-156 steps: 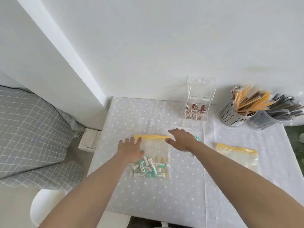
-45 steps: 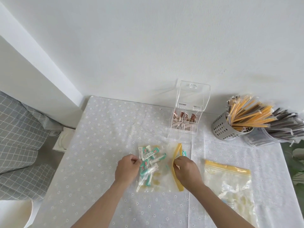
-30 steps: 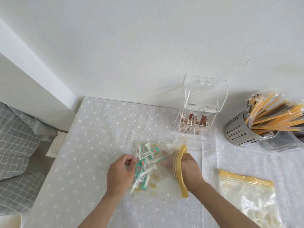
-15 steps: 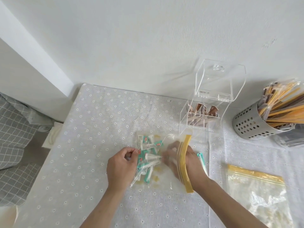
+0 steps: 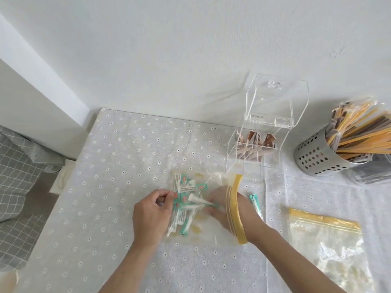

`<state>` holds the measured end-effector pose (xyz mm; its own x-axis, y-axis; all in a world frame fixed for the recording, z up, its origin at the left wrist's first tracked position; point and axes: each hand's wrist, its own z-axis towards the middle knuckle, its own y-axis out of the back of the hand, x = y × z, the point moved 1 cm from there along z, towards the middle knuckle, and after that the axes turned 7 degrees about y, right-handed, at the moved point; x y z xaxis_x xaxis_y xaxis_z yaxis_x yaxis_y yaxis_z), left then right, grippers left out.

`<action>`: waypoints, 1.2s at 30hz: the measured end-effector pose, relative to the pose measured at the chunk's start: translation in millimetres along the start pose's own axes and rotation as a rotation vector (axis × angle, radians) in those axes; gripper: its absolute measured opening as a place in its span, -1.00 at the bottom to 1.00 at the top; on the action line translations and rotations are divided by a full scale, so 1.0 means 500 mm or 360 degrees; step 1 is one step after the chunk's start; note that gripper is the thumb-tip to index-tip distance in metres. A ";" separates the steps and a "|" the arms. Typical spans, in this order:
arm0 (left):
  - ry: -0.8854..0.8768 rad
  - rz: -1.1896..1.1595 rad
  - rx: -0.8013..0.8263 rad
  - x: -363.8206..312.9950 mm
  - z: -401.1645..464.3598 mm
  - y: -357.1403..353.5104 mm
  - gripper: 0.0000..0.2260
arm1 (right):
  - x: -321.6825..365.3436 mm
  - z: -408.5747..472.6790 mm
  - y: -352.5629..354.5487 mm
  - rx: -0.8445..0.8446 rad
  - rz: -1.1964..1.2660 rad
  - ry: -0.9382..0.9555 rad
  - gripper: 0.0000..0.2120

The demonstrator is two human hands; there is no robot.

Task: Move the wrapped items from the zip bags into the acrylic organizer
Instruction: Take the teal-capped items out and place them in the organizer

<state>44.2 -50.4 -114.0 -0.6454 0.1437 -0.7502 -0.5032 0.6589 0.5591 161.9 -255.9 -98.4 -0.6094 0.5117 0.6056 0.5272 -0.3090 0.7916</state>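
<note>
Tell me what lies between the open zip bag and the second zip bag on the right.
In the head view, one teal-and-white wrapped item lies loose on the tablecloth between the open bag and the second bag; the right forearm crosses there too.

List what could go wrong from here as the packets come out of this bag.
1. The right hand is inside the zip bag through its yellow zip; pulling out a fistful could scatter teal packets over the table.
2. The left hand only pinches the bag's closed end, so the bag may slide.
3. One packet lies loose beside the bag and could be overlooked.
</note>
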 end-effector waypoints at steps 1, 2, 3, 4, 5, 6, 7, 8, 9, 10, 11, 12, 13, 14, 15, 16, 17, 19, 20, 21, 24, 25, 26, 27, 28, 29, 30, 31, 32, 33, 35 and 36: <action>-0.0007 0.0003 0.0003 0.003 0.002 -0.001 -0.82 | -0.007 -0.011 0.009 -0.0073 0.0115 -0.0041 -0.84; -0.0008 0.0000 0.0004 0.006 0.003 -0.001 -0.87 | -0.016 -0.022 0.018 -0.0134 0.0247 -0.0078 -0.88; -0.0001 -0.0013 0.0002 0.008 0.003 -0.002 -0.90 | -0.020 -0.030 0.028 -0.0182 0.0356 -0.0121 -0.91; 0.0007 -0.0029 -0.0010 0.009 0.003 -0.002 -0.92 | -0.024 -0.035 0.035 -0.0219 0.0444 -0.0162 -0.91; 0.0017 -0.0053 -0.0025 0.008 0.002 -0.002 -0.92 | -0.025 -0.039 0.043 -0.0255 0.0521 -0.0217 -0.88; 0.0032 -0.0083 -0.0042 0.006 0.003 -0.002 -0.91 | -0.027 -0.041 0.050 -0.0289 0.0562 -0.0287 -0.82; 0.0055 -0.0128 -0.0057 0.004 0.004 -0.001 -0.90 | -0.027 -0.042 0.057 -0.0318 0.0581 -0.0351 -0.76; 0.0084 -0.0180 -0.0076 0.002 0.007 0.000 -0.89 | -0.029 -0.043 0.064 -0.0331 0.0614 -0.0422 -0.73; 0.0114 -0.0228 -0.0096 0.000 0.010 0.002 -0.88 | -0.033 -0.044 0.072 -0.0350 0.0669 -0.0505 -0.74; 0.0137 -0.0259 -0.0118 -0.001 0.014 0.004 -0.88 | -0.038 -0.046 0.082 -0.0386 0.0730 -0.0576 -0.77; 0.0151 -0.0277 -0.0134 -0.001 0.019 0.006 -0.87 | -0.043 -0.050 0.094 -0.0427 0.0767 -0.0635 -0.80; 0.0155 -0.0280 -0.0146 -0.001 0.024 0.008 -0.87 | -0.048 -0.056 0.107 -0.0472 0.0791 -0.0671 -0.82; 0.0155 -0.0276 -0.0155 -0.001 0.028 0.010 -0.88 | -0.052 -0.062 0.122 -0.0504 0.0801 -0.0691 -0.83; 0.0153 -0.0267 -0.0164 0.001 0.031 0.012 -0.89 | -0.054 -0.068 0.137 -0.0524 0.0814 -0.0699 -0.84; 0.0156 -0.0268 -0.0173 0.002 0.033 0.014 -0.91 | -0.053 -0.074 0.153 -0.0540 0.0816 -0.0701 -0.85; 0.0155 -0.0267 -0.0181 0.005 0.035 0.016 -0.91 | -0.051 -0.079 0.168 -0.0564 0.0812 -0.0707 -0.85; 0.0157 -0.0272 -0.0185 0.008 0.035 0.017 -0.90 | -0.051 -0.083 0.183 -0.0598 0.0811 -0.0713 -0.85; 0.0155 -0.0289 -0.0189 0.017 0.036 0.018 -0.89 | -0.044 -0.089 0.215 -0.0667 0.0805 -0.0721 -0.85; 0.0148 -0.0293 -0.0192 0.023 0.036 0.018 -0.89 | -0.038 -0.092 0.232 -0.0698 0.0805 -0.0715 -0.86; 0.0141 -0.0286 -0.0191 0.027 0.036 0.018 -0.90 | -0.031 -0.093 0.248 -0.0728 0.0798 -0.0704 -0.86; 0.0115 -0.0249 -0.0181 0.039 0.041 0.017 -0.93 | -0.008 -0.087 0.294 -0.0820 0.0759 -0.0641 -0.88; 0.0111 -0.0247 -0.0178 0.040 0.041 0.017 -0.93 | -0.004 -0.081 0.305 -0.0852 0.0729 -0.0621 -0.89; 0.0106 -0.0243 -0.0179 0.040 0.042 0.016 -0.93 | -0.001 -0.072 0.315 -0.0879 0.0687 -0.0606 -0.90; 0.0102 -0.0245 -0.0180 0.039 0.042 0.016 -0.93 | -0.001 -0.063 0.322 -0.0905 0.0640 -0.0598 -0.90; 0.0103 -0.0242 -0.0181 0.040 0.043 0.016 -0.93 | -0.001 -0.052 0.328 -0.0927 0.0595 -0.0595 -0.90; 0.0104 -0.0242 -0.0179 0.039 0.042 0.016 -0.93 | -0.004 -0.042 0.332 -0.0934 0.0553 -0.0596 -0.89; 0.0106 -0.0244 -0.0175 0.039 0.042 0.017 -0.94 | -0.009 -0.032 0.332 -0.0920 0.0515 -0.0610 -0.89; 0.0107 -0.0247 -0.0169 0.038 0.041 0.017 -0.95 | -0.013 -0.022 0.330 -0.0879 0.0472 -0.0627 -0.89; 0.0104 -0.0252 -0.0165 0.037 0.040 0.018 -0.95 | -0.018 -0.013 0.325 -0.0826 0.0425 -0.0638 -0.89; 0.0101 -0.0251 -0.0161 0.037 0.041 0.017 -0.95 | -0.023 -0.007 0.318 -0.0769 0.0379 -0.0640 -0.88; 0.0089 -0.0262 -0.0157 0.036 0.040 0.017 -0.94 | -0.029 0.004 0.305 -0.0671 0.0319 -0.0638 -0.86; 0.0075 -0.0267 -0.0160 0.037 0.039 0.017 -0.92 | -0.029 0.008 0.300 -0.0639 0.0293 -0.0634 -0.85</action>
<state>39.4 -27.8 -130.0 -0.5724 0.0018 -0.8200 -0.6594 0.5933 0.4616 252.3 -306.5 11.2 -0.2192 0.6585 0.7199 0.2905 -0.6604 0.6925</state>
